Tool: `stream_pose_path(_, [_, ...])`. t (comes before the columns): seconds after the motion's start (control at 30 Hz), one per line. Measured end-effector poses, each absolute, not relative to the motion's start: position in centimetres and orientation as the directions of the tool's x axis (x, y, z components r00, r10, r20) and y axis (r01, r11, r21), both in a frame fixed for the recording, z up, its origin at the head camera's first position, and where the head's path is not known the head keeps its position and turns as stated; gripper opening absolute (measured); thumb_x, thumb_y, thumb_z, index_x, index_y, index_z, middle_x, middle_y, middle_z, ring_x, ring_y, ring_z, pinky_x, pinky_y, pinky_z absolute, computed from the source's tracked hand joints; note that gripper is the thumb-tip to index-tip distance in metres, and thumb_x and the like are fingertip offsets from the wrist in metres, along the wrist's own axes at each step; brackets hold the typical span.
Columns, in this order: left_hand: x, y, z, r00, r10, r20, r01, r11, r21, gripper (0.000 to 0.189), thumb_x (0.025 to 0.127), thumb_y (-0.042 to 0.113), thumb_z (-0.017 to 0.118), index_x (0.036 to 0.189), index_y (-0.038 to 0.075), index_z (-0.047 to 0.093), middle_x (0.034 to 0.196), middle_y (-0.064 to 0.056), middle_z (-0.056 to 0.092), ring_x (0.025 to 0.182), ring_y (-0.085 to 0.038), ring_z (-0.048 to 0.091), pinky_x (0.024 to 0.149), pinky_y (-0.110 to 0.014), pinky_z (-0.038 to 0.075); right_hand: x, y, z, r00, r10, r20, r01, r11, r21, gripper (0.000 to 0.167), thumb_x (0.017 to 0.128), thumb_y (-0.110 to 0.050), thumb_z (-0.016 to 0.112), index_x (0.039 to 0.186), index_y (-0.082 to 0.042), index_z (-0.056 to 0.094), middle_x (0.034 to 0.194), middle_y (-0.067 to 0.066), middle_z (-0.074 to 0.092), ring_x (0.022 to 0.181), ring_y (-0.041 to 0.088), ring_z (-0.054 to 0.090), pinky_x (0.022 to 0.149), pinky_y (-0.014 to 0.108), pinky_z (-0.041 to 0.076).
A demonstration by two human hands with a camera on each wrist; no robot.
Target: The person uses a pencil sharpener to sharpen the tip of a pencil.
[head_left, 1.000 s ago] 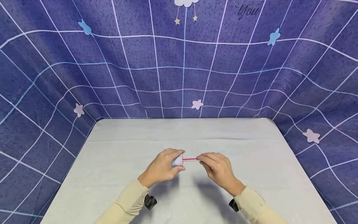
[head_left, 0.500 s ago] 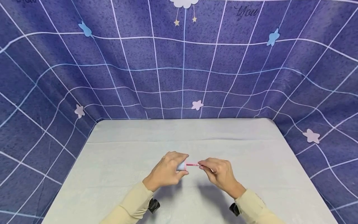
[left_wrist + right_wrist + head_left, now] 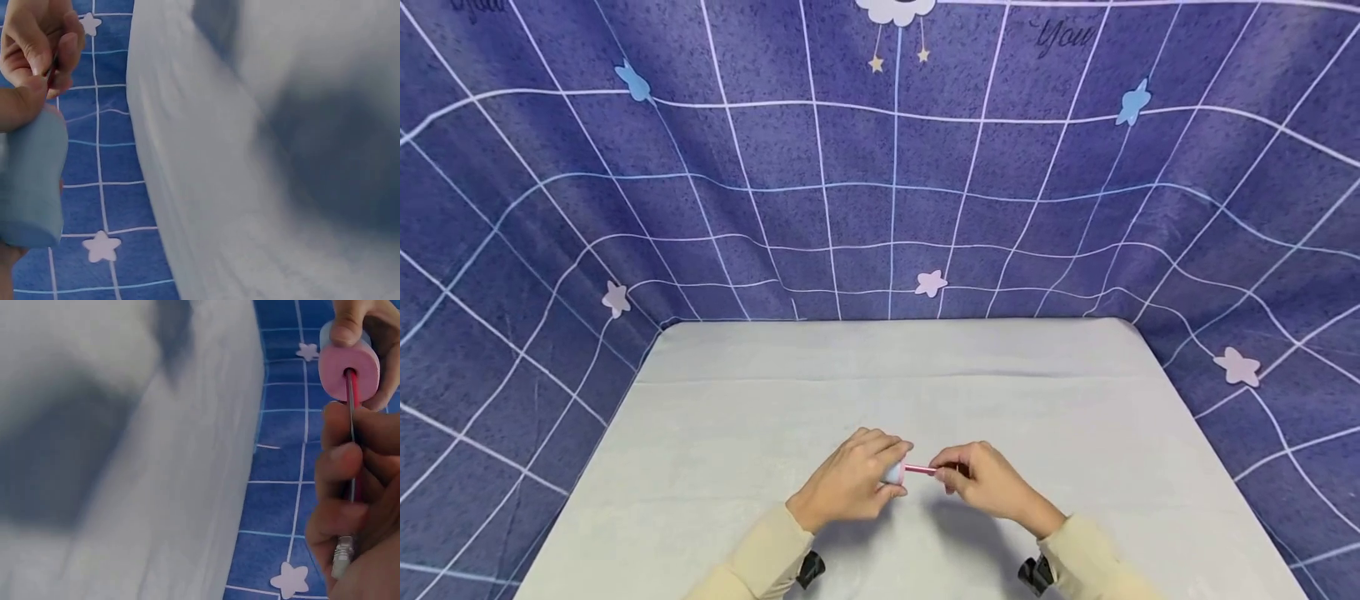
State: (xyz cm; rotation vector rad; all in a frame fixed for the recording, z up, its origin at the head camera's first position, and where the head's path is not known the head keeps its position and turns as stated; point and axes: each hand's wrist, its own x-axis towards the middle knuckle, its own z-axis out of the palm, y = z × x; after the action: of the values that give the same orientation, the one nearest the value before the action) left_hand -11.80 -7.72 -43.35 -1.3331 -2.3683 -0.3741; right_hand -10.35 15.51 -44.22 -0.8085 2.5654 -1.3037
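My left hand (image 3: 848, 479) grips a pencil sharpener (image 3: 893, 473), pale blue with a pink front, around its body. In the left wrist view the blue body of the sharpener (image 3: 34, 181) lies along the left edge. A red pencil (image 3: 919, 469) runs sideways from the hole in the pink face (image 3: 334, 372) to my right hand (image 3: 992, 482). The fingers and thumb of my right hand are curled round the pencil. Its metal ferrule and eraser end (image 3: 342, 557) show below those fingers in the right wrist view. The pencil's tip is hidden inside the sharpener.
Both hands are above a table with a pale cloth (image 3: 775, 400), their shadows falling on it. A blue curtain (image 3: 865, 208) with white lines and stars stands behind and on both sides. Small black devices (image 3: 810, 569) sit at the wrists.
Both hands, with sharpener and pencil, have come lower in the head view, toward the body. The left hand has shifted slightly right. The right hand's fingers have changed their hold on the pencil.
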Motion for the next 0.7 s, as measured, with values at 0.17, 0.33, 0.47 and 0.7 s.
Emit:
stream_pose_path(0.17, [-11.3,-7.9,-44.4,-0.489,0.759,0.43,0.859,0.504,0.088,0.049,0.075,0.034,0.079,0.111,0.004,0.066,0.104,-0.002,0.07,0.094,-0.014,0.064,0.084,-0.028,0.051,-9.5,14.9,-45.2,-0.819,-0.549,0.167,-0.509,0.559,-0.655,0.009,0.086,-0.019,0.07,0.092,-0.013,0.072,0.065,-0.014,0.058,0.052,-0.009,0.039,0.046,0.014,0.036])
stream_pose_path(0.33, [-11.4,-8.0,-44.2,-0.521,0.731,0.441,0.844,0.519,0.138,0.051,0.074,0.033,0.079,0.113,0.003,0.066,0.105,-0.004,0.07,0.095,-0.015,0.065,0.087,-0.03,0.051,-9.5,14.8,-45.4,-0.808,-0.521,0.275,-0.569,0.572,-0.59,0.013,0.083,-0.015,0.072,0.096,-0.016,0.071,0.073,-0.009,0.065,0.057,-0.008,0.044,0.05,0.013,0.039])
stream_pose_path(0.47, [-11.6,-7.9,-43.6,-0.539,0.716,0.444,0.837,0.514,0.188,0.052,0.073,0.031,0.08,0.114,0.001,0.065,0.105,-0.005,0.07,0.096,-0.017,0.065,0.089,-0.031,0.051,-9.8,15.0,-45.2,-0.773,-0.52,0.363,-0.626,0.532,-0.57,0.018,0.081,-0.012,0.073,0.098,-0.015,0.07,0.078,-0.006,0.069,0.057,-0.009,0.045,0.049,0.01,0.039])
stream_pose_path(0.7, [-11.9,-7.9,-43.0,-0.562,0.705,0.432,0.823,0.529,0.206,0.051,0.074,0.031,0.079,0.114,0.002,0.065,0.107,-0.005,0.07,0.097,-0.017,0.065,0.089,-0.033,0.051,-10.2,15.2,-45.1,-0.738,-0.496,0.457,-0.672,0.483,-0.561,0.018,0.08,-0.005,0.073,0.093,-0.017,0.068,0.081,-0.003,0.071,0.063,-0.005,0.053,0.051,0.013,0.043])
